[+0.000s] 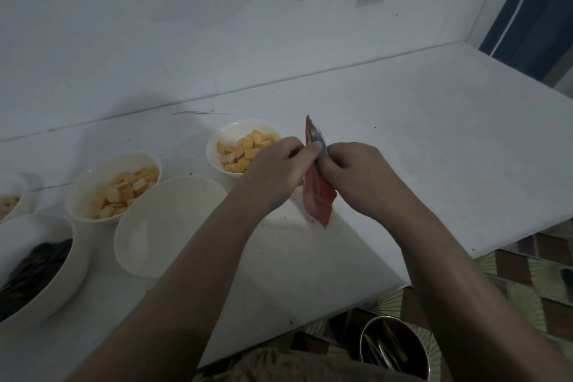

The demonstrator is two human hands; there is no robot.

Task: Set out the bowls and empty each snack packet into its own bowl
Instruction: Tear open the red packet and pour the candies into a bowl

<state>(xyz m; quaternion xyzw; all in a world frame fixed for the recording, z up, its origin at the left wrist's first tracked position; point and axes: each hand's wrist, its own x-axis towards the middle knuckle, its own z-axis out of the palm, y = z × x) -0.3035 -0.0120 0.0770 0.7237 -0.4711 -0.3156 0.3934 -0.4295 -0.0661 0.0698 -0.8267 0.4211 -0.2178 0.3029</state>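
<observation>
A red snack packet (pixel 319 195) with a silver inside hangs upright above the white counter (pixel 434 133). My left hand (pixel 273 170) and my right hand (pixel 356 170) both pinch its top edge, side by side. An empty white bowl (pixel 167 226) stands just left of my left forearm. Behind my left hand a white bowl (pixel 229 136) holds orange square crackers. Another white bowl (pixel 90 183) with paler crackers sits further left. At the lower left a white bowl (pixel 68 276) holds dark contents.
A further white bowl (pixel 12 186) with crackers is cut off by the left edge. A metal bin (pixel 393 347) with wrappers stands on the patterned floor below the counter's front edge. A white wall runs along the back of the counter.
</observation>
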